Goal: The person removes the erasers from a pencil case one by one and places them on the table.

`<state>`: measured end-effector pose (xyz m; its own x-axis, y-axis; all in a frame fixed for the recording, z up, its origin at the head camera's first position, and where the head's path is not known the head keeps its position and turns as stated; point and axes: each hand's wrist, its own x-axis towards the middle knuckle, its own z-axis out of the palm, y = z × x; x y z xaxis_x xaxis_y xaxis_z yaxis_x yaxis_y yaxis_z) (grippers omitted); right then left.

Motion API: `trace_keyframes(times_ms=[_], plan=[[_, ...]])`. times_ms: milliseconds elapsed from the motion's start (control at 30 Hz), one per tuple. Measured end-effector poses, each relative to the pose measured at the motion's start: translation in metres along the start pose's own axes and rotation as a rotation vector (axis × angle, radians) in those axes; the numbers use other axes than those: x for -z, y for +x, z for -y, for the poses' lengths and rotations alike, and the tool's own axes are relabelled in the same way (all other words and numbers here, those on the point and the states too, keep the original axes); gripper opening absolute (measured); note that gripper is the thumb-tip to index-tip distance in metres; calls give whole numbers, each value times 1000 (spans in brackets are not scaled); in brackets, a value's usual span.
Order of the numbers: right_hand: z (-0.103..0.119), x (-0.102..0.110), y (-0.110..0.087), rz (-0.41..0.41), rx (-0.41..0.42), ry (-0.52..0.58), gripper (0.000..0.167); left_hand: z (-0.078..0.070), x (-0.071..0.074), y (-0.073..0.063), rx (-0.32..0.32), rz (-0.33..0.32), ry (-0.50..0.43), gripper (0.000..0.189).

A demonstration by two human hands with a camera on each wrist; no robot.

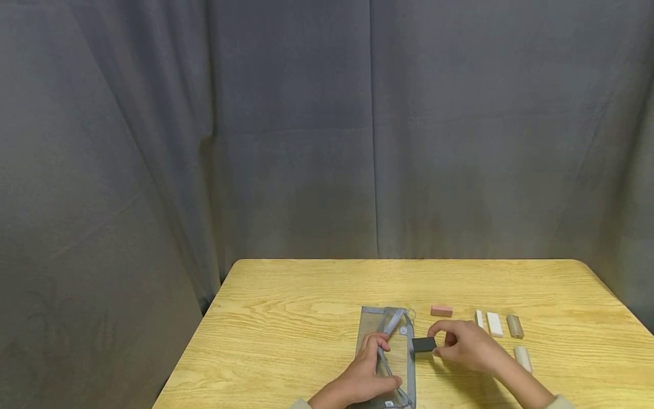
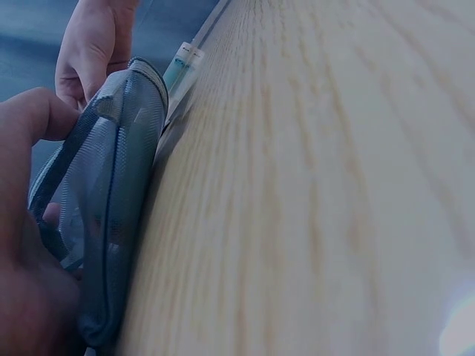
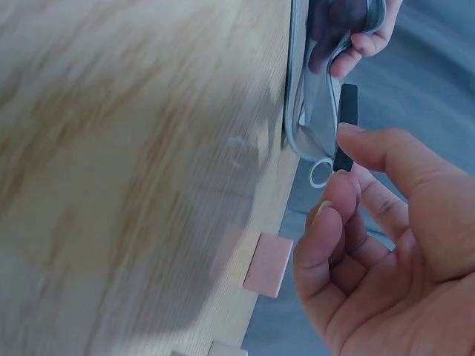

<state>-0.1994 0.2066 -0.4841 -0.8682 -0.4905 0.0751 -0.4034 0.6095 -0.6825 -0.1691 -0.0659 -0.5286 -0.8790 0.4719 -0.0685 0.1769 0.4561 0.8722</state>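
A see-through mesh zip pouch (image 1: 411, 366) with grey-blue edging lies on the table, its mouth spread apart. My left hand (image 1: 369, 372) grips the pouch's mouth, fingers and thumb at its edges; mesh partly covers the fingertips in the right wrist view. Between thumb and fingertips, my right hand (image 1: 472, 343) pinches a black block, likely an eraser (image 1: 423, 344), at the pouch's right edge. From the right wrist, the black block (image 3: 348, 107) appears edge-on beside the pouch mouth. A ring (image 3: 321, 173) hangs at the pouch's corner.
Beyond my right hand sits a pink block (image 1: 441, 311). To the right are a narrow white block (image 1: 478, 319), a wider white block (image 1: 494, 324), a grey-brown rounded piece (image 1: 515, 326) and a pale rounded piece (image 1: 523, 359). A grey curtain (image 1: 296, 142) hangs behind the wooden table (image 1: 265, 318).
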Motion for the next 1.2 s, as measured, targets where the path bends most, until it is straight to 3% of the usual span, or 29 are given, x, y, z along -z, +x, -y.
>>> trace_keyframes(times_ms=[433,600,1067,1200], plan=[[-11,7,6,-98,-68,-70,19,0,0,0,-4,-5,-2,51],[-16,8,9,-96,-111,-92,19,0,0,-1,-11,1,-4,51],[-12,14,15,-72,-345,-182,26,3,1,0,-45,19,7,48],[-11,16,16,-61,-368,-205,25,3,1,1,-48,21,-1,49]])
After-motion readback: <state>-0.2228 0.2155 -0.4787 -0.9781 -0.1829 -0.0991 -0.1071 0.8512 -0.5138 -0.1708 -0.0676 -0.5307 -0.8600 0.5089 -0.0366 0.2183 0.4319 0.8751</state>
